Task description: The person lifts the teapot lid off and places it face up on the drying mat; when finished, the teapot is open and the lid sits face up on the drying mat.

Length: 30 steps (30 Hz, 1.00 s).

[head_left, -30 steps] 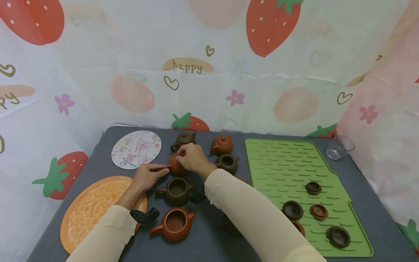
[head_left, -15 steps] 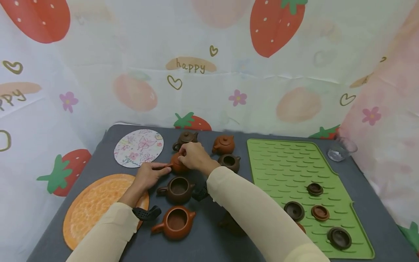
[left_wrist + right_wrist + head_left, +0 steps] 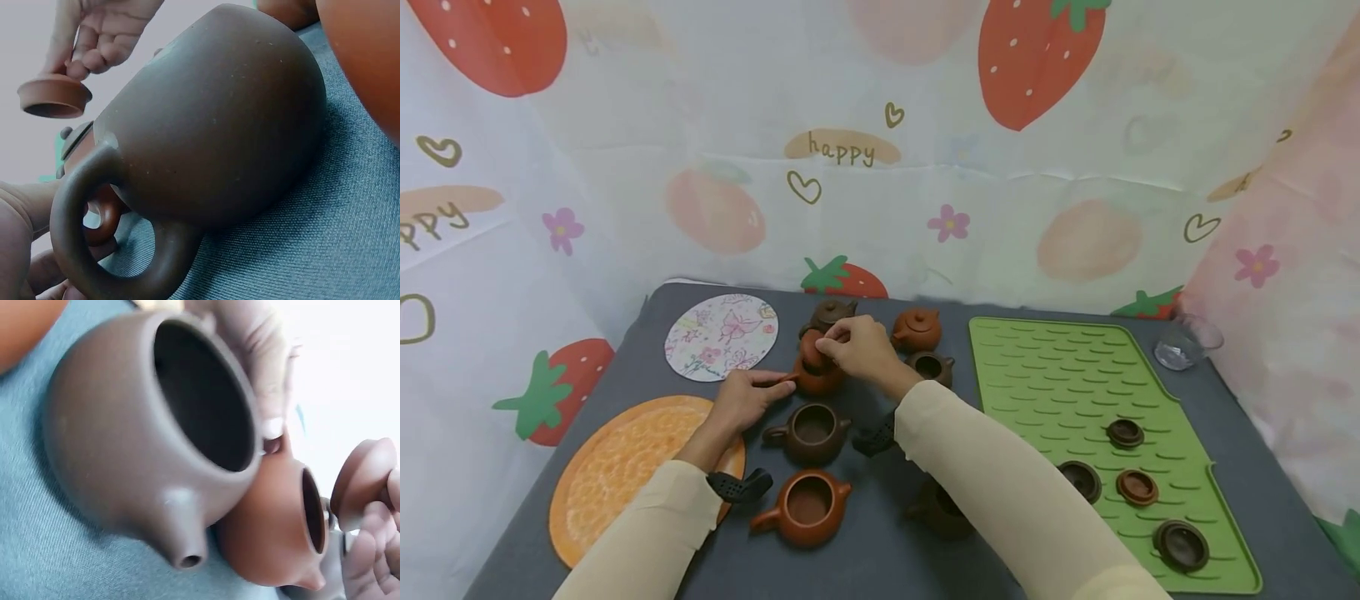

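My left hand pinches the handle of a reddish clay teapot at the table's middle left. Above its opening, my right hand holds a matching teapot lid by the knob. In the right wrist view the lid is apart from the teapot, whose round mouth shows uncovered. From the left wrist, the lid hangs with its underside down. Nearest to both hands stands a lidless brown teapot, and in front of that a lidless orange teapot.
Lidded teapots, one dark and one orange, stand at the back. Two more dark pots are partly behind my right arm. Several loose lids lie on the green mat. A glass cup and an orange round mat flank them.
My right hand has lifted the lid off the reddish teapot and moved slightly right; the teapot's opening now shows. My left hand keeps its hold on the handle. The head view has shifted slightly.
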Tool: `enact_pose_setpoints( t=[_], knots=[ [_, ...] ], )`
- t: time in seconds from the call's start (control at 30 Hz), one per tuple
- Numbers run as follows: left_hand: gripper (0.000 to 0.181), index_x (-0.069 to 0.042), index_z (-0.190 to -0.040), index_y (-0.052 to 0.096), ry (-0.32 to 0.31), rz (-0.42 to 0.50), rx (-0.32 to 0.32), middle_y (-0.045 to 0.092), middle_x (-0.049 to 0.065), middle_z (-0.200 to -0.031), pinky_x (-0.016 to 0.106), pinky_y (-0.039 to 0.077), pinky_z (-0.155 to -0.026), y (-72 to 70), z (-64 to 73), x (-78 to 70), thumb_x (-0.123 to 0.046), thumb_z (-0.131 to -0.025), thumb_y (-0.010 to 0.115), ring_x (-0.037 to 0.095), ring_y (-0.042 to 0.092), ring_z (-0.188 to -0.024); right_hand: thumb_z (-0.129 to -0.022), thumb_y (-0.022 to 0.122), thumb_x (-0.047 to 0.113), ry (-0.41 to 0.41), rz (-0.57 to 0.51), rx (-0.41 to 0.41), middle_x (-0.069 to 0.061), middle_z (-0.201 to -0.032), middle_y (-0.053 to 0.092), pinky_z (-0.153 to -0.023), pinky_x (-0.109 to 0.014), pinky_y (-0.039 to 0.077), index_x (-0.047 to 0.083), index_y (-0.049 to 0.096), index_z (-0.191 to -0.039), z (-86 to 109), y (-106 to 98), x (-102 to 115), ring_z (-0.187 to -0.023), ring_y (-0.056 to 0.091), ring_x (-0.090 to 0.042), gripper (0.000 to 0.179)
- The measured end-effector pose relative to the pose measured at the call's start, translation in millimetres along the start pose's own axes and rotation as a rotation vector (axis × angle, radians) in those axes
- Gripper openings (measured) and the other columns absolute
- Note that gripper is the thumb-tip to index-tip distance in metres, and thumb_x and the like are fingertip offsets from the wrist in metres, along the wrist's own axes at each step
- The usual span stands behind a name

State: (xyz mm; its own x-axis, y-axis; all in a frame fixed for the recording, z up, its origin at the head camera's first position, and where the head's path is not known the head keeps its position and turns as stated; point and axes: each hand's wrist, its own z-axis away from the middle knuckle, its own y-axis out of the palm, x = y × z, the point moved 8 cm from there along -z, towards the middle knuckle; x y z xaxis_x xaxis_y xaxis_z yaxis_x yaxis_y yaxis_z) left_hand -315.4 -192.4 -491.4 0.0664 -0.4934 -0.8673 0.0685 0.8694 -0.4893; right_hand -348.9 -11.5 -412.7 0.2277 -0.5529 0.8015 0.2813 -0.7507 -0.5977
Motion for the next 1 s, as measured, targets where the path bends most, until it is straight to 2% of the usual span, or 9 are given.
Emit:
enact_pose_setpoints(
  t=[0.13,0.27,0.33,0.4,0.5,0.6,0.7,0.87,1.0],
  knots=[
    [0.032,-0.004,-0.112,0.073,-0.003,0.008,0.003,0.068,0.013,-0.112,0.040,0.046,-0.086,0.0,-0.4,0.1,-0.027,-0.089,0.072,0.028,0.057,-0.108,-0.092,0.068,0.018,0.063,-0.280,0.015,-0.010,-0.076,0.067,-0.065,-0.035,0.055,0.004,0.069,-0.088,3.0,-4.4,-6.0,-0.068,0.065,-0.023,0.014],
    [0.034,-0.005,-0.113,0.073,-0.014,0.013,0.010,0.066,0.014,-0.115,0.043,0.044,-0.090,-0.1,-0.4,0.3,-0.028,-0.089,0.072,0.030,0.055,-0.111,-0.089,0.070,0.009,0.121,-0.567,0.044,-0.017,-0.085,0.066,-0.074,-0.044,0.055,-0.002,0.067,-0.089,5.7,-5.4,-12.4,-0.075,0.065,-0.029,0.011],
    [0.034,-0.004,-0.113,0.073,-0.015,0.017,0.013,0.066,0.015,-0.116,0.044,0.043,-0.091,0.1,-0.3,-0.4,-0.028,-0.089,0.072,0.031,0.055,-0.112,-0.089,0.069,0.006,0.140,-0.667,0.059,-0.017,-0.088,0.065,-0.075,-0.043,0.055,-0.003,0.064,-0.090,7.1,-5.7,-14.8,-0.075,0.065,-0.028,0.010],
    [0.033,-0.004,-0.113,0.073,-0.017,0.014,0.014,0.066,0.015,-0.116,0.045,0.043,-0.092,-0.3,0.2,-0.9,-0.027,-0.089,0.072,0.031,0.055,-0.112,-0.090,0.067,0.004,0.152,-0.759,0.075,-0.018,-0.088,0.065,-0.073,-0.040,0.055,-0.001,0.060,-0.096,8.8,-6.4,-15.8,-0.073,0.065,-0.027,0.011],
    [0.032,-0.004,-0.113,0.073,-0.020,0.013,0.017,0.066,0.015,-0.116,0.045,0.043,-0.092,-0.4,0.8,-1.1,-0.027,-0.089,0.072,0.031,0.054,-0.113,-0.093,0.061,0.000,0.164,-0.900,0.115,-0.019,-0.089,0.063,-0.070,-0.037,0.055,0.005,0.054,-0.117,12.4,-7.0,-14.6,-0.071,0.065,-0.025,0.025],
    [0.032,-0.005,-0.113,0.073,-0.024,0.014,0.022,0.066,0.014,-0.117,0.045,0.042,-0.092,0.3,0.7,-1.0,-0.027,-0.090,0.072,0.031,0.054,-0.114,-0.097,0.052,-0.002,0.175,-1.012,0.173,-0.018,-0.094,0.059,-0.069,-0.034,0.055,0.010,0.046,-0.138,16.9,-7.6,-12.0,-0.070,0.063,-0.024,0.043],
    [0.033,-0.005,-0.113,0.073,-0.025,0.018,0.027,0.065,0.014,-0.117,0.046,0.042,-0.093,0.9,0.5,-0.7,-0.028,-0.090,0.072,0.031,0.054,-0.114,-0.099,0.045,-0.001,0.196,-1.103,0.222,-0.015,-0.099,0.055,-0.068,-0.032,0.053,0.008,0.042,-0.145,21.8,-8.4,-10.1,-0.070,0.061,-0.022,0.047],
    [0.031,-0.004,-0.113,0.073,-0.024,0.018,0.026,0.065,0.015,-0.116,0.045,0.042,-0.092,0.0,0.8,-1.4,-0.025,-0.090,0.071,0.031,0.054,-0.113,-0.101,0.046,0.015,0.197,-1.231,0.238,-0.012,-0.095,0.052,-0.066,-0.030,0.051,0.005,0.046,-0.137,29.7,-15.7,-7.2,-0.067,0.056,-0.021,0.038],
    [0.031,-0.003,-0.113,0.073,-0.022,0.015,0.030,0.066,0.015,-0.115,0.044,0.042,-0.092,0.0,0.5,-1.8,-0.024,-0.090,0.071,0.030,0.054,-0.112,-0.099,0.053,0.020,0.154,-1.213,0.228,-0.011,-0.095,0.057,-0.064,-0.030,0.051,0.006,0.052,-0.122,36.6,-27.0,-6.0,-0.065,0.056,-0.020,0.026]
  ],
)
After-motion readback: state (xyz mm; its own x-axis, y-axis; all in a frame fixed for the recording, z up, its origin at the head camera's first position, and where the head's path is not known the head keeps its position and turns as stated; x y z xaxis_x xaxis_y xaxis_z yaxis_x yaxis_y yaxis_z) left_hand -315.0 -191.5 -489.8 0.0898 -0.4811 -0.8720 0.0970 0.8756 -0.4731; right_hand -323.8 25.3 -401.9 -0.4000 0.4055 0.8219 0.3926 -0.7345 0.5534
